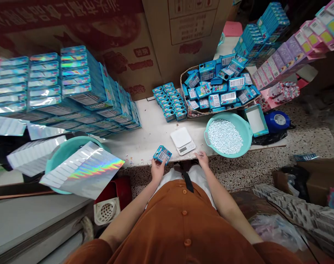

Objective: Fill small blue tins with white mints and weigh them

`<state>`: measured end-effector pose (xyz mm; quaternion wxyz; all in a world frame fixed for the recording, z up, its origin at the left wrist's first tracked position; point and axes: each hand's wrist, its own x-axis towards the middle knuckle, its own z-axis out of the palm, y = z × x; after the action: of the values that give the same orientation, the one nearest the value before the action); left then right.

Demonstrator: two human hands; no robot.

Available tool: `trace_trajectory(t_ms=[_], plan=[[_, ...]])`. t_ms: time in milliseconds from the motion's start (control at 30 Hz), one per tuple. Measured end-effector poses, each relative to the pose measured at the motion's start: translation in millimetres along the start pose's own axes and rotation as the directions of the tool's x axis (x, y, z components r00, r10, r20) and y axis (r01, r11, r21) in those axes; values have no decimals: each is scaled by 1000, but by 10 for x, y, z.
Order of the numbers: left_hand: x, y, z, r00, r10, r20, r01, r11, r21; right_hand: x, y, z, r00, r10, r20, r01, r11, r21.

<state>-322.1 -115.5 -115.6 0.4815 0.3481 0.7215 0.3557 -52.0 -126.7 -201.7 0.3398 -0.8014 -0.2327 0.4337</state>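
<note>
My left hand [158,169] grips a small blue printed box [162,154] at the near edge of the white table, thumb on its face. Just beyond and to the right lies a white digital scale [181,140] with a bare platform; its display is too small to read. My right hand [202,160] rests near the table edge, between the scale and a turquoise basin [248,137]. Its fingers are loosely bent and apart, with nothing clearly held in them. Small pale pellets [224,136] fill much of the basin. Rows of blue boxes [169,101] with dark round openings stand behind the scale.
A cut-down carton [196,114] heaped with blue boxes sits behind the basin. Stacked blue boxes [84,91] tower at the left, by a basin [53,165] under silvery sheets [87,172]. Large brown cartons [153,44] wall the back. Pink and purple boxes [288,53] line the right.
</note>
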Motion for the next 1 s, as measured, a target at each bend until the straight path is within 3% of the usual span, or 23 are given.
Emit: trace_trajectory(t_ms=[200,367,467,600,667,800,1000], plan=[[11,76,-16,997,74,26,-77,981,180,-135,14,-182,1000,10,-7,-9,1000,12],[25,132,-51,975,205,80,-217,956,199,-244,-65,-245,1000,-2,7,2,999,34],[26,193,-82,940,325,104,-339,920,195,-308,-160,-238,1000,-19,22,18,999,39],[10,381,-78,858,500,122,-513,849,126,-380,-310,-205,998,-47,37,44,997,57],[12,484,-33,865,483,138,-498,860,113,-407,-378,-199,997,-62,41,59,996,59],[22,615,76,922,362,135,-378,916,130,-459,-518,-256,996,-73,56,71,997,37],[-74,738,156,923,344,170,-351,936,13,-663,-933,-335,968,-194,162,181,979,93]])
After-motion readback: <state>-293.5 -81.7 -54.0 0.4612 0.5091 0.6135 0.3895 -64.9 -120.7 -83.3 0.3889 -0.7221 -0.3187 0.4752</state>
